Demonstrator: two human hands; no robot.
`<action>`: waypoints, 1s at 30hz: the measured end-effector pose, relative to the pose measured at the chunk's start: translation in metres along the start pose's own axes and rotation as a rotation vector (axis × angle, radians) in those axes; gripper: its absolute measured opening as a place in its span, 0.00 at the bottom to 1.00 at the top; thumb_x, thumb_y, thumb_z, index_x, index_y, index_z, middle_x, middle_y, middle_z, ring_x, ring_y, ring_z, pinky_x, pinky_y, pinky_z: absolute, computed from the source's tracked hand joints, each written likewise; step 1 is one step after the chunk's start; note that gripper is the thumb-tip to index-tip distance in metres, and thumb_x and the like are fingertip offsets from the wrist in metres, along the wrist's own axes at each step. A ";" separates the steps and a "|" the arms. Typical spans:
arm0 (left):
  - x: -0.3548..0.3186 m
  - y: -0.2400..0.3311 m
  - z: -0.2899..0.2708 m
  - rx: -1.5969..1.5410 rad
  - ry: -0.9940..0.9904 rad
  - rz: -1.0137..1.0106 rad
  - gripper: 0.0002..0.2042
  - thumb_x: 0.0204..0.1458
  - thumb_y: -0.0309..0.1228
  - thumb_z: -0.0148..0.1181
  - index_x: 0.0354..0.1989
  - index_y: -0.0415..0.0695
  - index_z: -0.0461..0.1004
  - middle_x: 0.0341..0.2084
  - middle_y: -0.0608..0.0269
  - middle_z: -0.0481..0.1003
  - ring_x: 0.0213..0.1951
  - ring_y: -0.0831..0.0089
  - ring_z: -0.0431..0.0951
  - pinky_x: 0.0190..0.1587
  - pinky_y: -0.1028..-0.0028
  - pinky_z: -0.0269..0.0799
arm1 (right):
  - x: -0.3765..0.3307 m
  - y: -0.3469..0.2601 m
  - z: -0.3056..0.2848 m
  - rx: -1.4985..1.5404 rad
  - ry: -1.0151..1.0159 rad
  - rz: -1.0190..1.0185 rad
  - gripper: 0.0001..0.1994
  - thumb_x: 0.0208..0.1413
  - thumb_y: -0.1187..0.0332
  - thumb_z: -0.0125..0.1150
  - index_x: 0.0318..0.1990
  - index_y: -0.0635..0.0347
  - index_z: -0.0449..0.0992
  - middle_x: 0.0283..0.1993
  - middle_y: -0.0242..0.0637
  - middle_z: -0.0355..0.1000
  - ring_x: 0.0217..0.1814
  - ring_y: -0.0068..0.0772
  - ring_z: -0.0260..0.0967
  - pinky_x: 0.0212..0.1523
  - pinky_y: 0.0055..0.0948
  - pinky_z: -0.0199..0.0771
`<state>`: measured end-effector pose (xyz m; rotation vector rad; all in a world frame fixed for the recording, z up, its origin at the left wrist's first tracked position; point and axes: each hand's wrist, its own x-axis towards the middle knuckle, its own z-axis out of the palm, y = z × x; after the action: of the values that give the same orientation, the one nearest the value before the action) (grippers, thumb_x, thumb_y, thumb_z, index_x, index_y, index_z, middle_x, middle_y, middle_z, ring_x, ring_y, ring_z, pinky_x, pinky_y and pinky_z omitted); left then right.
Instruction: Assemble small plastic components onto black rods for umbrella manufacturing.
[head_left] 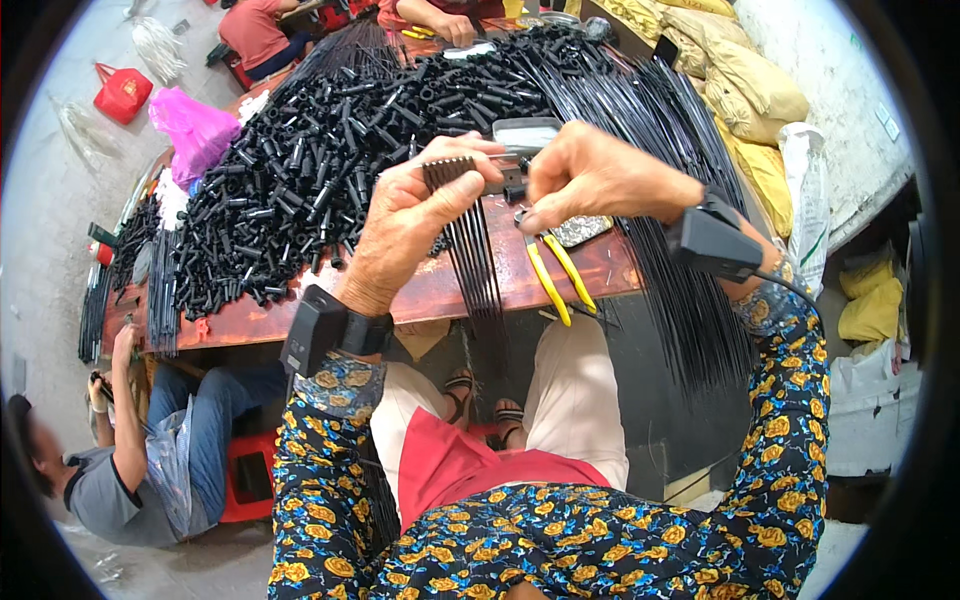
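The bundle of thin black rods [475,250] is in the left hand [410,210], in front of the person's chest, its upper part above the desk [420,295] and its lower part hanging past the near edge. It should be light, each rod stiff but springy along its length, and the smooth finish may let single rods slide or fan out; they look more likely to bend than to snap. The best hold is probably close to the upper ends, thumb flat across the row, as the left hand grasps it here. The long axis runs from those ends, side by side by the thumb, down toward the person's lap and slightly right; the lower tips are blurred. The right hand [590,180] is just beside, fingers curled and thumb drawn in; whether it pinches anything I cannot tell. Below its fingertips lie pliers [545,280] with yellow handles, pointing toward the person. Beyond the hands stands a clear tray [525,121]; a big heap of black tubes [330,170] spreads to the left, and a larger sheaf of rods [690,310] overhangs the desk at right.
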<state>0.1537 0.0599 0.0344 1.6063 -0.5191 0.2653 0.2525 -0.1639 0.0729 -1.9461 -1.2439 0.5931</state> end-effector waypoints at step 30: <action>-0.105 -0.132 0.006 0.645 -0.126 -0.218 0.30 0.53 0.34 0.59 0.65 0.35 0.63 0.67 0.44 0.61 0.69 0.51 0.59 0.71 0.53 0.50 | 0.040 0.031 0.096 -0.272 0.145 -0.570 0.18 0.51 0.54 0.69 0.34 0.62 0.73 0.27 0.47 0.72 0.28 0.54 0.71 0.29 0.44 0.71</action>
<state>0.1253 0.0758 -0.1311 2.3008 -0.3632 0.1742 0.2191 -0.1031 -0.0102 -1.6833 -1.7535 -0.0084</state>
